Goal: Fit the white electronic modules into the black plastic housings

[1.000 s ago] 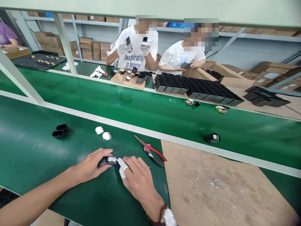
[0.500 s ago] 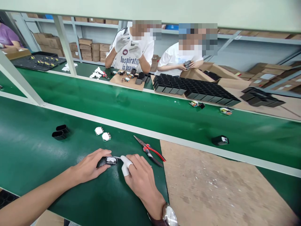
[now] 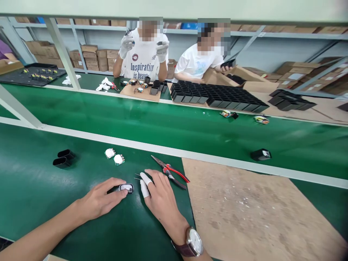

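Partly finished work at the bench (image 3: 89, 170), as I follow it from my distant station. The casing in hand (image 3: 132, 188), a small black oval shell, sits just above or on the green surface; contact beneath it cannot be made out. My left hand (image 3: 102, 197) is closed to a narrow pinch about its near end, thumb and fingers on the rim. A white-topped insert (image 3: 124, 187) shows inside the opening, so I judge this unit well advanced, though whether the insert is fully seated I cannot tell.

My right hand (image 3: 160, 197), with white finger covers (image 3: 146, 177) on two digits, holds a slim two-pronged tool (image 3: 137, 174), apparently tweezers, its tips slightly parted and pointing toward the casing but clear of it.

Done, as far as I can judge: one further black unit (image 3: 261, 154), resting on the green strip (image 3: 136, 119) beyond the pale rail (image 3: 108, 137), with white material showing at its end.

Left to do, by the same reckoning: two white-topped boards (image 3: 119, 159) lie side by side, outside any shell, and two black shells (image 3: 61, 162) stand close together to their left, with no filling visible in their openings. The number of boards matches the number of shells. Red-handled pliers (image 3: 166, 169) lie unheld beyond the right hand, near the edge of a stained cardboard sheet (image 3: 244, 214).
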Demonstrator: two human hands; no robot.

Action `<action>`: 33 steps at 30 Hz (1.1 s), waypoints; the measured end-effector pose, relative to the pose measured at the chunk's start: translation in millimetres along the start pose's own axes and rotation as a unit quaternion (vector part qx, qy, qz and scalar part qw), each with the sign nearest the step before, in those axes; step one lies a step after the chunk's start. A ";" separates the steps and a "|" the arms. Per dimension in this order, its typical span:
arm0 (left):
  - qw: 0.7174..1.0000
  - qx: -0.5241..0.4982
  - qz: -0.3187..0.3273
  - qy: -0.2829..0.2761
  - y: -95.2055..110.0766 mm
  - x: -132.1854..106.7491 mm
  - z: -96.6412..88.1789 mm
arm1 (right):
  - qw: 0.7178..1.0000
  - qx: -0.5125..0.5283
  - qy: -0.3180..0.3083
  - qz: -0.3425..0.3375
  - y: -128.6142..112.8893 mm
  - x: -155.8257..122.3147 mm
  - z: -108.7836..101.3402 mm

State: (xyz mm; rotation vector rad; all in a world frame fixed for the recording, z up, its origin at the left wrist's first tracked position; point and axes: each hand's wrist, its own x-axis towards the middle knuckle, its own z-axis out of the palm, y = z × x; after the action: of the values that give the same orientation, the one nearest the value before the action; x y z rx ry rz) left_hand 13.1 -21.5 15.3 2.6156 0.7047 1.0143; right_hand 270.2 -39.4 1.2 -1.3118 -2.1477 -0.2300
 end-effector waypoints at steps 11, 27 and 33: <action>0.721 -0.493 -0.482 0.072 -16.0 11.8 -3.5 | 0.996 -0.025 -0.077 0.023 4.7 -1.2 4.0; 0.918 -0.111 -0.344 0.165 -119.3 124.9 -57.0 | 1.000 -0.008 -0.021 -0.018 -3.4 -1.8 12.1; 0.859 -0.336 -0.380 0.063 -43.4 105.4 -11.5 | 0.986 0.123 0.089 0.063 -4.7 2.6 2.3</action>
State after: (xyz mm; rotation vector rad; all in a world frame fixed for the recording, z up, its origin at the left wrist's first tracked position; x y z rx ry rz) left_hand 57.7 70.9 66.1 1.4723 1.0525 0.9310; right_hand 264.3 -38.8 1.6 -1.2301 -1.8695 -0.0262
